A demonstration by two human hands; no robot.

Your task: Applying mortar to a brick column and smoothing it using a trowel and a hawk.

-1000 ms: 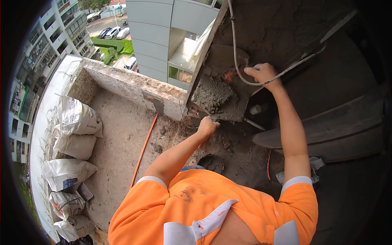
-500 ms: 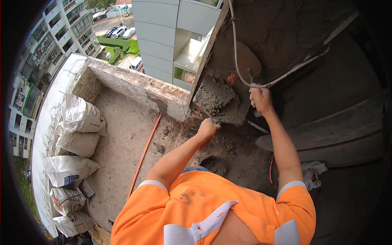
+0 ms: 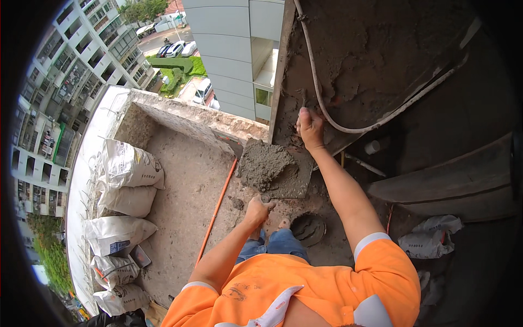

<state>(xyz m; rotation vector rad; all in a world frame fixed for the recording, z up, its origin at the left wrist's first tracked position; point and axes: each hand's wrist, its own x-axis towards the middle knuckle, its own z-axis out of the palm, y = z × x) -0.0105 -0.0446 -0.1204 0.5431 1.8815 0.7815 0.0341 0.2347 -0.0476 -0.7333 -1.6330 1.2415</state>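
Observation:
My left hand is closed on the near edge or handle of a mortar board, held low and carrying a lumpy heap of wet grey mortar. Above and right of the board, my right hand grips a trowel, its blade hard to make out against the dark, rough-plastered wall. A pale cable loops down that wall just right of my right hand.
A broken low wall edges a drop toward buildings and cars. White sacks line the left side, with an orange pipe on the floor. A mortar bucket sits by my feet; another sack lies at right.
My left hand and the loaded board have moved down, nearer my body. My right hand has shifted left along the plastered wall, away from the cable's bend.

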